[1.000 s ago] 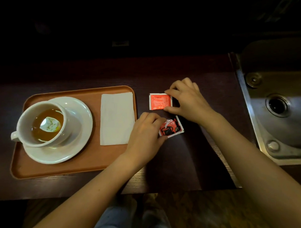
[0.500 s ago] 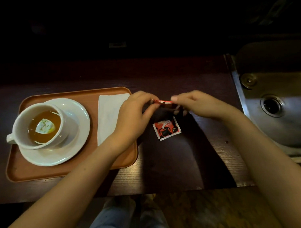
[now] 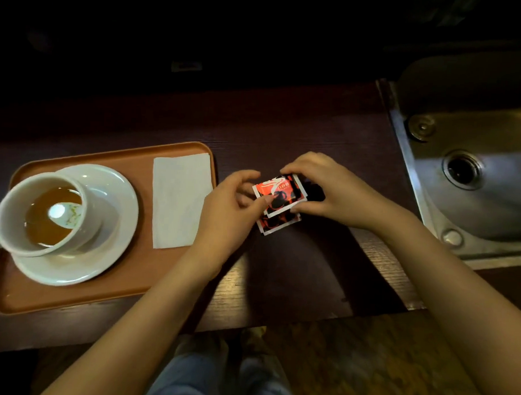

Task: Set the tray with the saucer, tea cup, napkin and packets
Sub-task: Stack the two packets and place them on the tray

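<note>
1. Both hands meet over the dark counter (image 3: 285, 133), just off the tray's (image 3: 72, 294) three o'clock edge.
2. The right hand (image 3: 336, 197) pinches the top packet (image 3: 283, 192) between fingertips at its twelve o'clock edge and thumb at its five o'clock corner, so it is closed on that packet.
3. The left hand (image 3: 229, 208) comes in from nine o'clock, fingers curled and narrow, thumb tip on the packet's face; it helps steady the packet and is not a full grip by itself.
4. A second packet (image 3: 277, 226) lies flat beneath, peeking out at six o'clock, overlapped by the top one.
5. The rest looks set: the cup (image 3: 37, 219) of tea sits on the saucer (image 3: 105, 221) at the tray's nine o'clock side, and the napkin (image 3: 176, 200) lies flat at three o'clock.
6. So, as I read it, the packets are the last job, and the step in hand is squaring the pair into one stack.
7. To do it well, line up the edges, pinch both together, lift low and carry them towards nine o'clock.
8. Bare tray below the napkin, at five o'clock, or the napkin itself looks the likely landing place.
9. Watch that left forearm, as it hangs over the tray's corner, and a careless sweep could nudge the full cup.
</note>
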{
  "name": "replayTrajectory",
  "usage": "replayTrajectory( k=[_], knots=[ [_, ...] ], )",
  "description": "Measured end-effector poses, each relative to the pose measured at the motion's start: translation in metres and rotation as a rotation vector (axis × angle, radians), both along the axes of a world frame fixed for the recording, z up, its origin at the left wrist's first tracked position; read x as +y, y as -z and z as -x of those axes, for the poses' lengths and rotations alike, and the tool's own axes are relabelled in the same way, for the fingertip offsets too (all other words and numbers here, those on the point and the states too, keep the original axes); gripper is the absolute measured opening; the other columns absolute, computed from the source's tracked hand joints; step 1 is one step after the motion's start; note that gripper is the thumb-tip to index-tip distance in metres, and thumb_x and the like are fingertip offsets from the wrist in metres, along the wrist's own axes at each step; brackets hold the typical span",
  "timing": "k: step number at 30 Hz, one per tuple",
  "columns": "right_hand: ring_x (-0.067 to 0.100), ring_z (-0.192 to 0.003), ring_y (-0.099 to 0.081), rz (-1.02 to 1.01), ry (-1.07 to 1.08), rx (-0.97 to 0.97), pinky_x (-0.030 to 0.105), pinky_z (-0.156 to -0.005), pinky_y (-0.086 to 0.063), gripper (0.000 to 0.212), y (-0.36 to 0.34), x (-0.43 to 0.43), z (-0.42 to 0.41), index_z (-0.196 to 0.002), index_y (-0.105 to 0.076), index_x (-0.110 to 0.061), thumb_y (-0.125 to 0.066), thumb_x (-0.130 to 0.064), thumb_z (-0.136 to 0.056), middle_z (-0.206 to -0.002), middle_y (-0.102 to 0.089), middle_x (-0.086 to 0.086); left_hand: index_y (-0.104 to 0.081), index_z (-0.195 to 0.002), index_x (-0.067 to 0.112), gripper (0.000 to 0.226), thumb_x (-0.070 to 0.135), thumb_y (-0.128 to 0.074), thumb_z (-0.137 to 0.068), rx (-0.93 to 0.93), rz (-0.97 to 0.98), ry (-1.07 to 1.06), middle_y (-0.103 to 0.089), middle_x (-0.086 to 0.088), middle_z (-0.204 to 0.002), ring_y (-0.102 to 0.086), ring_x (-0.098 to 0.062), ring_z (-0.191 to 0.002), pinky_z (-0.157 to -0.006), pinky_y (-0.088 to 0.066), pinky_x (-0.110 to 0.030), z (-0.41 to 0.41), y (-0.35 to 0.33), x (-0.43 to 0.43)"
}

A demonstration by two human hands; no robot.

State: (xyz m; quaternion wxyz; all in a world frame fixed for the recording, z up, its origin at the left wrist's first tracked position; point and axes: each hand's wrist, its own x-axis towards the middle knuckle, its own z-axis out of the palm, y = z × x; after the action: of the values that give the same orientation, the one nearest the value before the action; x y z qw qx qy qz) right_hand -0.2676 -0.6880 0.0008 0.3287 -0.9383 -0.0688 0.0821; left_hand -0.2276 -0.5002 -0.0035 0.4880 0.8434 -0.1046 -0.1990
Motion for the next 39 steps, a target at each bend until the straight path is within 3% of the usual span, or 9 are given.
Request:
replayTrajectory(
  k=[2, 4, 6, 14, 20, 26, 33, 39],
  knots=[
    [0.016, -0.109, -0.044, 0.031, -0.013, 0.010, 0.026, -0.094, -0.037, 0.056, 0.008, 0.001, 0.002, -0.122, -0.050, -0.018, -0.073, -0.027, -0.072, -0.117, -0.051, 0.002, -0.051, -0.121, 0.021, 0.052, 0.027, -0.072, -0.074, -0.203, -0.160, 0.099, -0.055, 0.004, -0.102, -0.056, -0.005, -0.083, -0.070, -0.044, -0.010, 0.004, 0.003, 0.001],
    [0.017, -0.108, -0.041, 0.063, -0.018, 0.002, 0.028, -0.096, -0.035, 0.058, 0.015, 0.004, 0.003, -0.123, -0.050, -0.019, -0.073, -0.032, -0.071, -0.117, -0.051, 0.002, -0.046, -0.128, 0.018, 0.066, 0.030, -0.075, -0.070, -0.332, -0.274, 0.211, -0.052, -0.005, -0.119, -0.048, -0.017, -0.106, -0.086, -0.035, -0.019, 0.008, 0.009, 0.004],
    [0.016, -0.109, -0.038, 0.094, -0.022, -0.014, 0.027, -0.096, -0.031, 0.060, 0.022, 0.006, 0.005, -0.124, -0.050, -0.020, -0.072, -0.036, -0.071, -0.118, -0.050, 0.001, -0.041, -0.132, 0.015, 0.076, 0.032, -0.077, -0.067, -0.391, -0.354, 0.286, -0.051, -0.008, -0.126, -0.039, -0.022, -0.114, -0.088, -0.024, -0.017, 0.012, 0.015, 0.007],
    [0.009, -0.106, -0.031, 0.154, -0.040, -0.030, 0.028, -0.096, -0.025, 0.067, 0.034, 0.007, 0.009, -0.129, -0.044, -0.025, -0.072, -0.039, -0.070, -0.119, -0.045, -0.001, -0.048, -0.127, 0.014, 0.065, 0.024, -0.075, -0.069, -0.444, -0.418, 0.319, -0.055, -0.007, -0.120, -0.041, -0.022, -0.108, -0.089, -0.034, -0.028, 0.015, 0.024, 0.010],
    [0.019, -0.105, -0.040, 0.187, -0.071, -0.068, 0.030, -0.092, -0.029, 0.054, 0.030, 0.009, 0.003, -0.119, -0.052, -0.019, -0.070, -0.038, -0.072, -0.113, -0.050, 0.003, -0.049, -0.125, 0.010, 0.064, 0.031, -0.074, -0.070, -0.493, -0.443, 0.336, -0.057, -0.011, -0.116, -0.044, -0.027, -0.105, -0.086, -0.030, -0.027, 0.016, 0.023, 0.007],
    [0.016, -0.108, -0.036, 0.230, -0.101, -0.024, 0.028, -0.092, -0.025, 0.071, 0.026, 0.008, 0.007, -0.131, -0.040, -0.021, -0.071, -0.040, -0.070, -0.120, -0.046, 0.002, -0.043, -0.129, 0.010, 0.070, 0.033, -0.073, -0.070, -0.463, -0.501, 0.337, -0.053, -0.012, -0.120, -0.042, -0.028, -0.109, -0.090, -0.035, -0.036, 0.015, 0.020, 0.003],
    [0.019, -0.104, -0.039, 0.312, -0.166, -0.036, 0.036, -0.093, -0.035, 0.052, 0.020, 0.008, -0.003, -0.116, -0.050, -0.018, -0.068, -0.041, -0.073, -0.111, -0.049, 0.003, -0.047, -0.124, 0.013, 0.058, 0.032, -0.070, -0.074, -0.418, -0.496, 0.387, -0.051, -0.011, -0.114, -0.042, -0.027, -0.106, -0.090, -0.038, -0.037, 0.010, 0.015, -0.001],
    [0.019, -0.099, -0.042, 0.319, -0.135, -0.089, 0.035, -0.090, -0.040, 0.053, 0.023, 0.007, 0.004, -0.111, -0.049, -0.014, -0.068, -0.042, -0.070, -0.107, -0.049, 0.004, -0.046, -0.121, 0.008, 0.047, 0.012, -0.063, -0.077, -0.436, -0.389, 0.392, -0.044, -0.014, -0.115, -0.056, -0.032, -0.090, -0.075, -0.050, -0.041, 0.020, 0.012, -0.005]
  ],
)
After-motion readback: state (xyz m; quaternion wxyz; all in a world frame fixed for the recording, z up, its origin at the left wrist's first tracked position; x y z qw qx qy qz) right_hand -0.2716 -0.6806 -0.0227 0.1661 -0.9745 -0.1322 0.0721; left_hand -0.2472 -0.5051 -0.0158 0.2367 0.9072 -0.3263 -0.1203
